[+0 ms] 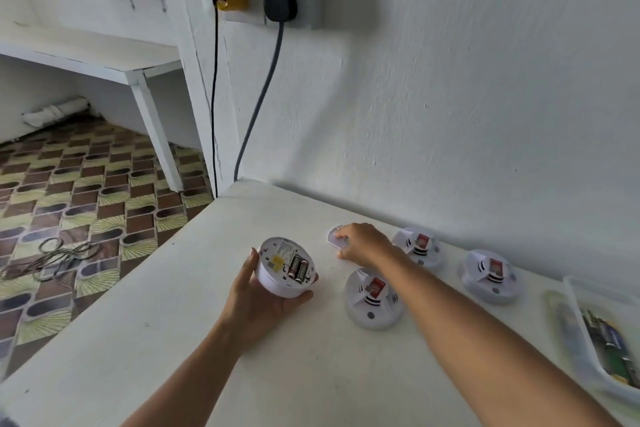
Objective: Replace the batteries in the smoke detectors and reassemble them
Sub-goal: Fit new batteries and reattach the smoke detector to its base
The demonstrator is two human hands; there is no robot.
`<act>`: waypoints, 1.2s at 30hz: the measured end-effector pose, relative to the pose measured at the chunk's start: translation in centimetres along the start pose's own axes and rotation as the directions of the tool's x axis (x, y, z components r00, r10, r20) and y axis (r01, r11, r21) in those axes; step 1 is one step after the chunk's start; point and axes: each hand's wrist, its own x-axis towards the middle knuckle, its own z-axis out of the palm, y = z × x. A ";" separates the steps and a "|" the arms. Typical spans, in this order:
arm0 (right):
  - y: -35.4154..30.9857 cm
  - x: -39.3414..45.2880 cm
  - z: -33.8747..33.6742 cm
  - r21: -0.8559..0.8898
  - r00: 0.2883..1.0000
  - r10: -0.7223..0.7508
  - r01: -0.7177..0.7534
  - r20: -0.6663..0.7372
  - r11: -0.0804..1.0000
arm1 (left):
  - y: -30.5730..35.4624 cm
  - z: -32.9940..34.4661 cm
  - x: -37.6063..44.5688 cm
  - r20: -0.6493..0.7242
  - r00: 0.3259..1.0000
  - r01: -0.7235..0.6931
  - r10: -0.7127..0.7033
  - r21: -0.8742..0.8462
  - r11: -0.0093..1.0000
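Now left hand (258, 291) grips open detector (286, 268); right hand (363, 243) curled on cover (333, 236).

1. I can read no word or number anywhere in my head view.
2. The open smoke detector (286, 267) in my left hand (258, 302) carries a pale printed label (284, 248), its lines too small and blurred to make out.
3. Its two batteries (298, 269) show red and black wrappers with lettering I cannot decipher.
4. The three detectors on the table (173, 340) bear red stickers (376, 288) and small sound-wave marks (394, 297); no text is legible.
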 end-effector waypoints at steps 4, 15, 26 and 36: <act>0.2 0.3 0.0 -0.043 0.998 -0.022 0.019 -0.059 0.999 | 0.0 0.1 0.1 0.016 1.000 0.014 -0.014 0.003 1.000; -6.1 -2.3 -3.3 0.420 0.973 -0.226 0.225 -0.048 0.879 | 0.3 0.0 0.3 0.072 0.997 0.031 -0.030 -0.023 0.999; -9.4 -3.4 -3.7 0.167 0.946 -0.280 0.253 0.164 0.953 | 0.2 -0.5 0.7 0.066 0.997 0.040 -0.041 0.021 0.999; -10.3 -3.8 -3.7 0.163 0.949 -0.259 0.230 0.181 0.959 | 0.0 -0.4 0.9 0.030 0.998 0.055 -0.054 -0.020 0.998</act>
